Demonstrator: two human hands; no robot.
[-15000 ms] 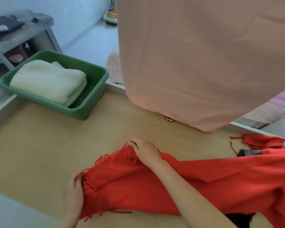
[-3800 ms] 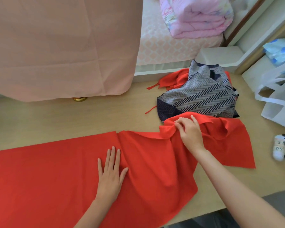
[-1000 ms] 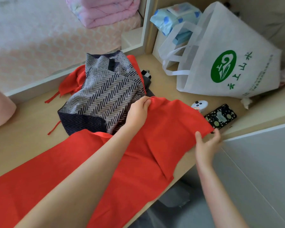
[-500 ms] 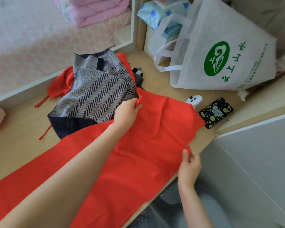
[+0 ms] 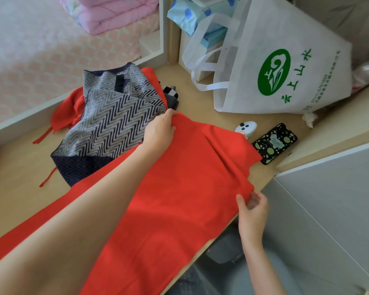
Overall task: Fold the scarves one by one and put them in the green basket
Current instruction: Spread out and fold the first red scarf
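A long red scarf [image 5: 175, 199] lies spread across the wooden tabletop [image 5: 13, 171], running from the lower left to the right end. My left hand [image 5: 159, 133] grips its far corner next to a grey and navy zigzag scarf [image 5: 113, 122]. My right hand [image 5: 251, 211] pinches the near corner at the table's front edge. The zigzag scarf lies in a heap over another red scarf [image 5: 66, 111] with tassels. The green basket is out of view.
A white shopping bag with a green logo [image 5: 275, 67] lies at the back right. A small white controller [image 5: 246, 127] and a phone in a dotted black case [image 5: 274, 143] sit just beyond the scarf's right end. A bed with a pink quilt [image 5: 107, 13] is behind the table.
Over the last second both hands kept hold of the scarf's right end. My right hand drew its corner back along the table's front edge toward me.
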